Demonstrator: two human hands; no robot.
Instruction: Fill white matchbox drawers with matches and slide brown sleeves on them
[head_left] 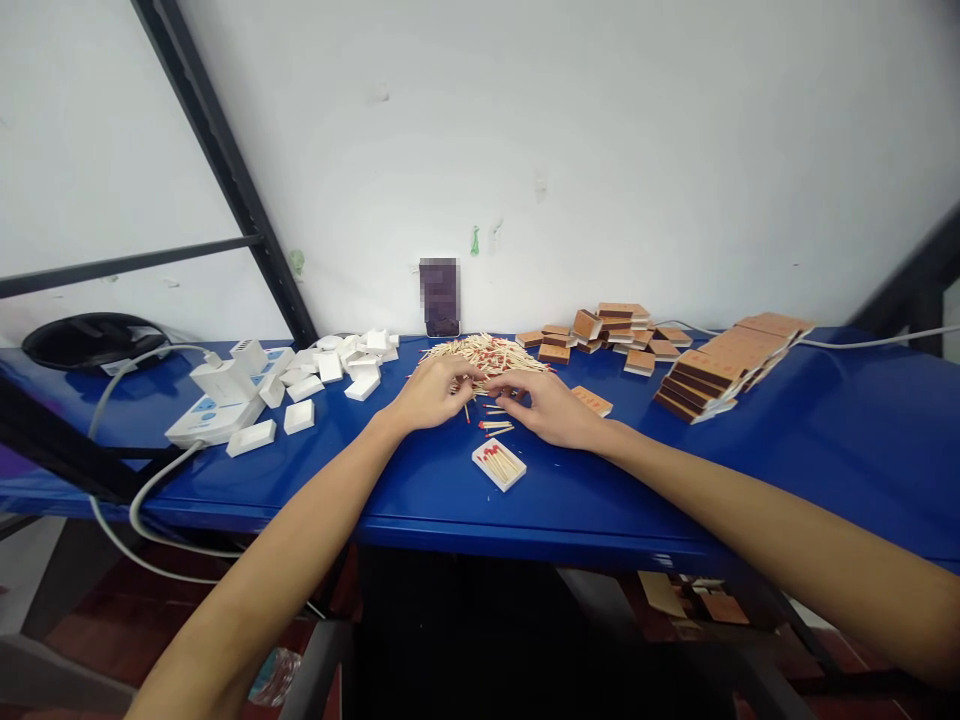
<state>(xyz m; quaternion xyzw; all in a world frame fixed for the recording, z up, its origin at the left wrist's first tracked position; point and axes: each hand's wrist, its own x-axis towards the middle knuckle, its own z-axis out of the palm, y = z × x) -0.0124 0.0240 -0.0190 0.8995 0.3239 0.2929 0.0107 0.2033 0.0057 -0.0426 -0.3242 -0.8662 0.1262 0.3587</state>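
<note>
matches (487, 348): wood, matt | tray (515, 479): paper-like, matt | table (420, 490): smooth, glossy | matchboxes (750, 352): cardboard

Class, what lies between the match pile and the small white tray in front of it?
In the head view, a few loose matches lie between the pile and the tray.

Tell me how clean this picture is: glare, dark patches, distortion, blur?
Head view: soft sheen on the blue table, much darker below it; head view: wide-angle stretch, black post slanting at left; head view: dark upright device pixelated, matches in the white tray distinct.
</note>
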